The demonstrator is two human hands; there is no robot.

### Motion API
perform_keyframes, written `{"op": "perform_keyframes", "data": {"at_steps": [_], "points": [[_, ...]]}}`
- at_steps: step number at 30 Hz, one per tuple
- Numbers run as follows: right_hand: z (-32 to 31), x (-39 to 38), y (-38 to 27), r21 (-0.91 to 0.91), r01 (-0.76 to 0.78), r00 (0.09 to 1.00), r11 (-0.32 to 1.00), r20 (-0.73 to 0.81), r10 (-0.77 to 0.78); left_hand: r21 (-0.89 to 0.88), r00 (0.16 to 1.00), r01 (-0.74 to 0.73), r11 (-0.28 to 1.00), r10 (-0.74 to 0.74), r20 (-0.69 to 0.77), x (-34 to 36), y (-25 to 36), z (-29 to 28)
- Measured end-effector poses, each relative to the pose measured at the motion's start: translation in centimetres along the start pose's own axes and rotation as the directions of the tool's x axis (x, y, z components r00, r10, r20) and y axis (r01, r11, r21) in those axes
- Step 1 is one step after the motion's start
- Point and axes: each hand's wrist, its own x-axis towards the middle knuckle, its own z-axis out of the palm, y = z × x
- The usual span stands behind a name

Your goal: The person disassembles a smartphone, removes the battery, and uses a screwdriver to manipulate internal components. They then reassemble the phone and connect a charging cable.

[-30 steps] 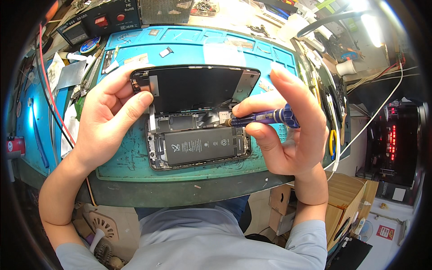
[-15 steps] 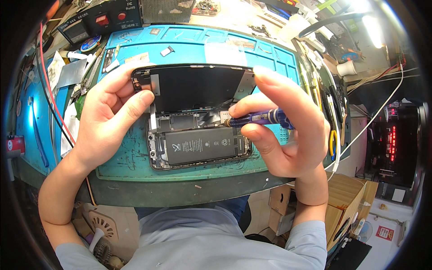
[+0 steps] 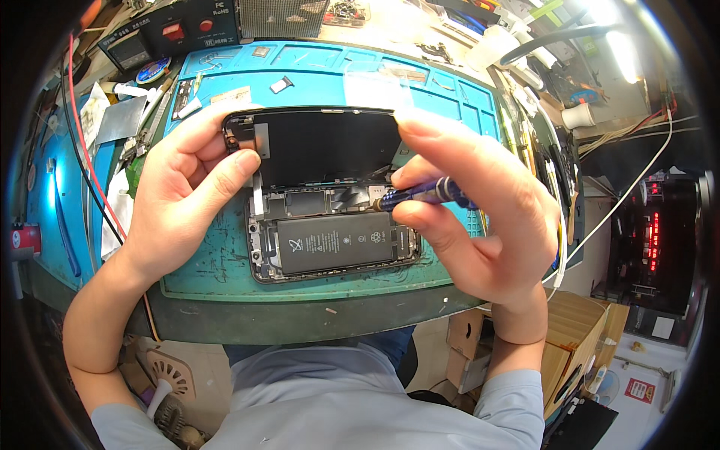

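An opened phone body (image 3: 330,244) lies on the green-blue mat (image 3: 210,281), battery and circuit parts exposed. Its black screen panel (image 3: 322,146) stands raised along the far side, still joined by thin flex cables. My left hand (image 3: 184,199) grips the panel's left end between thumb and fingers. My right hand (image 3: 491,225) pinches a dark blue screwdriver (image 3: 427,195) with thumb and fingers, its tip at the metal parts above the battery's right end. The index finger arches over the handle, near the panel's upper right corner, partly hiding it.
A black device (image 3: 165,34) with red switches sits at the back left. Loose tools (image 3: 525,135) line the mat's right side. Red and black wires (image 3: 97,187) run along the left. A white cable (image 3: 622,187) hangs at right, near a dark screen with red digits (image 3: 652,240).
My right hand has rolled round the screwdriver, with the index finger moving left over it and the handle's rear now more covered. The screen panel and my left hand have shifted very slightly rightward.
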Motion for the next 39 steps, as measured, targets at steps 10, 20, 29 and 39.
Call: {"op": "perform_keyframes", "data": {"at_steps": [10, 20, 29, 39], "points": [[0.5, -0.4, 0.4, 0.065, -0.034, 0.999, 0.997, -0.033, 0.037, -0.013, 1.000, -0.008, 1.000, 0.008, 0.004, 0.0, 0.0, 0.0], [0.2, 0.1, -0.1, 0.013, -0.037, 0.999, 0.999, -0.008, 0.037, 0.006, 1.000, -0.001, 1.000, 0.001, -0.004, 0.1, 0.1, 0.1], [0.2, -0.2, -0.7, 0.097, -0.132, 0.991, 0.987, 0.050, 0.128, -0.018, 1.000, 0.006, 1.000, -0.006, 0.025, 0.1, 0.3, -0.1], [0.6, -1.0, -1.0, 0.110, -0.161, 0.987, 0.981, 0.018, 0.160, -0.030, 1.000, -0.004, 1.000, 0.004, 0.001, 0.0, 0.0, 0.0]]}}
